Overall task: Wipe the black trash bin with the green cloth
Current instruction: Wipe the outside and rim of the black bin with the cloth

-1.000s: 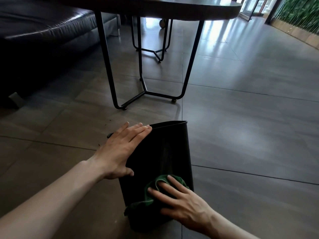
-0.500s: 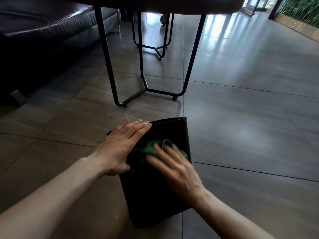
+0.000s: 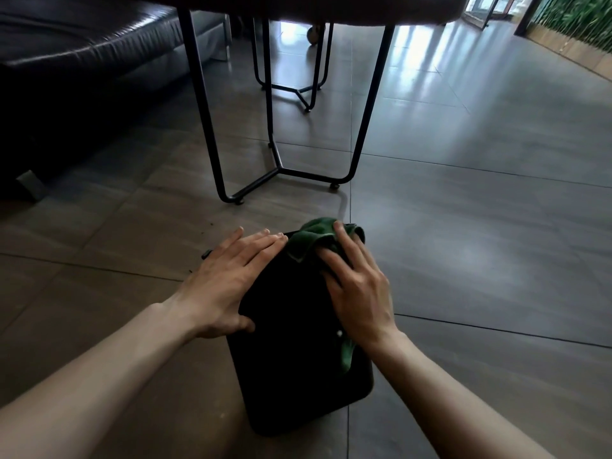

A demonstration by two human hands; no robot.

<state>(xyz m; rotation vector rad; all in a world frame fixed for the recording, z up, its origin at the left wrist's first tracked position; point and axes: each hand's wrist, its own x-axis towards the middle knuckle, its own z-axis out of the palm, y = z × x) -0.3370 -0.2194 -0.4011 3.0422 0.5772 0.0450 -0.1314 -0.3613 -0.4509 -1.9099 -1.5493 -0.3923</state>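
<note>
The black trash bin (image 3: 294, 352) lies on its side on the tiled floor, its far end pointing away from me. My left hand (image 3: 228, 279) rests flat on the bin's upper left edge, fingers spread, holding it steady. My right hand (image 3: 357, 286) presses the green cloth (image 3: 311, 238) against the far right part of the bin's top side. The cloth bunches up past my fingertips at the bin's far end, and a strip of it hangs below my wrist.
A dark table on thin black metal legs (image 3: 367, 104) stands just beyond the bin. A black leather sofa (image 3: 82, 61) fills the left side. Open grey floor tiles (image 3: 480, 210) stretch to the right, with green plants (image 3: 583, 14) at the far right.
My right hand has slid the green cloth along the bin from its near end to its far end. My left hand has stayed on the bin's left edge.
</note>
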